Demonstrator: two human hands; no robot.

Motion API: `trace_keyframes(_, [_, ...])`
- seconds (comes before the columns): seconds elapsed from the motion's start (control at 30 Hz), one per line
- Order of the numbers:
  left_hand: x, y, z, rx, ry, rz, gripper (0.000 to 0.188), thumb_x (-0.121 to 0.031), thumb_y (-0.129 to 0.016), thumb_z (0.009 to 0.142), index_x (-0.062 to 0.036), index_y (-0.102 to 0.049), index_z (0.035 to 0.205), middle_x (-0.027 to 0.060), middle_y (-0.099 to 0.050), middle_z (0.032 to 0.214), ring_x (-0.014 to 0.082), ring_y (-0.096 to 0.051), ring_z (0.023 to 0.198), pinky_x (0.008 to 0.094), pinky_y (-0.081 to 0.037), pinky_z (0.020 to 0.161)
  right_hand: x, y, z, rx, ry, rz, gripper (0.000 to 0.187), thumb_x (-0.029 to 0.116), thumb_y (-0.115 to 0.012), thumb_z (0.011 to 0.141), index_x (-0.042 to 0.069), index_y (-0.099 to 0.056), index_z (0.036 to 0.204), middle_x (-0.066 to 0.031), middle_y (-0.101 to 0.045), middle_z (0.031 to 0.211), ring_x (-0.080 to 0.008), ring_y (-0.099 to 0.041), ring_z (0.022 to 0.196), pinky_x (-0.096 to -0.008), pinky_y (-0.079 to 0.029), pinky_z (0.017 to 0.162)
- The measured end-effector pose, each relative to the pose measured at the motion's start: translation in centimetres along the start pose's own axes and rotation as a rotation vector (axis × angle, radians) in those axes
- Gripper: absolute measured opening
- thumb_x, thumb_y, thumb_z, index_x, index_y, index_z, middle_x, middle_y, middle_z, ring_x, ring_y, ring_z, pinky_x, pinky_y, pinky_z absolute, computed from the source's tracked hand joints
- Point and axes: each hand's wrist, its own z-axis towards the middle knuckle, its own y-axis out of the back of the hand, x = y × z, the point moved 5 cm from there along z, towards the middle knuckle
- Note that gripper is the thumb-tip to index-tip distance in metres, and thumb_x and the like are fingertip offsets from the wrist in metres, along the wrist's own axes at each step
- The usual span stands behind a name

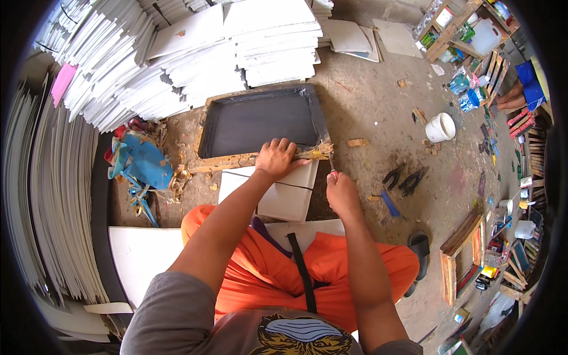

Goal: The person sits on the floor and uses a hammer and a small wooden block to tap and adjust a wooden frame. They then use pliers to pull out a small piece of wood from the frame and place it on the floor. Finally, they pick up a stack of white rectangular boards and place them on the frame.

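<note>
A wooden screen frame (236, 158) with a dark mesh panel lies in front of me, its near side over a tied white stack (290, 201). My left hand (277, 158) grips the frame's near rim, fingers bent over the wood and thumb pointing right. In my closed right hand (343, 194) is a screwdriver (333, 174), mostly hidden; I see a bit of red handle and a thin shaft. Its tip meets the frame's near right corner (324, 148), where the wood looks splintered and stained yellow. My fist covers the rest of the handle.
Pliers (412, 181) and a blue-handled tool (390, 203) lie right of my hand. Further right are a white bucket (440, 128) and another wooden frame (462, 255). White sheets (272, 44) stand stacked behind; a blue cloth (144, 161) lies left. A person's leg (512, 97) shows far right.
</note>
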Motion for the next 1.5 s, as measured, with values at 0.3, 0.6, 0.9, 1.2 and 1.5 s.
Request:
trace_keyframes(0.3, [-0.3, -0.6, 0.9, 0.075, 0.030, -0.022, 0.066, -0.074, -0.054, 0.095, -0.0099, -0.072, 0.092, 0.0100, -0.070, 0.100, 0.0307, -0.069, 0.098, 0.0429, -0.058, 0.083, 0.1, -0.5, -0.9, 0.009, -0.116, 0.064, 0.044, 0.040, -0.053, 0.105, -0.003, -0.066, 0.106, -0.0301, -0.073, 0.096, -0.0525, -0.069, 0.097, -0.0579, -0.054, 0.087])
trace_keyframes(0.6, [-0.2, -1.0, 1.0, 0.003, 0.021, -0.043, 0.065, -0.073, -0.060, 0.091, -0.0094, -0.071, 0.084, 0.0095, -0.069, 0.090, 0.0311, -0.071, 0.089, 0.0435, -0.060, 0.076, -1.2, -2.5, -1.1, -0.117, -0.030, 0.255, 0.037, 0.033, -0.059, 0.105, -0.003, -0.063, 0.097, -0.0283, -0.069, 0.086, -0.0520, -0.067, 0.088, -0.0551, -0.052, 0.074])
trace_keyframes(0.9, [-0.3, -1.2, 1.3, -0.001, 0.019, -0.032, 0.064, -0.072, -0.061, 0.092, -0.0089, -0.071, 0.085, 0.0090, -0.070, 0.091, 0.0305, -0.071, 0.090, 0.0427, -0.060, 0.073, -3.6, -5.9, -0.5, -0.219, 0.012, 0.273, 0.035, 0.038, -0.056, 0.105, 0.004, -0.063, 0.104, -0.0277, -0.072, 0.085, -0.0514, -0.069, 0.084, -0.0597, -0.053, 0.073])
trace_keyframes(1.2, [0.1, -0.5, 1.0, 0.075, 0.081, -0.053, 0.066, -0.074, -0.055, 0.094, -0.0109, -0.073, 0.092, 0.0081, -0.071, 0.099, 0.0296, -0.070, 0.099, 0.0425, -0.058, 0.084, -0.5, 1.6, 1.0, 0.092, 0.011, 0.016, 0.041, 0.042, -0.058, 0.104, 0.002, -0.069, 0.107, -0.0265, -0.073, 0.098, -0.0486, -0.069, 0.097, -0.0568, -0.054, 0.082])
trace_keyframes(1.5, [-0.3, -0.5, 1.1, 0.023, 0.037, -0.051, 0.063, -0.073, -0.058, 0.093, -0.0119, -0.072, 0.088, 0.0069, -0.071, 0.093, 0.0274, -0.071, 0.094, 0.0416, -0.058, 0.080, -2.6, 6.3, 6.2, 0.332, 0.214, -0.262, 0.042, 0.050, -0.062, 0.099, 0.009, -0.071, 0.098, -0.0179, -0.074, 0.093, -0.0411, -0.071, 0.093, -0.0529, -0.053, 0.080])
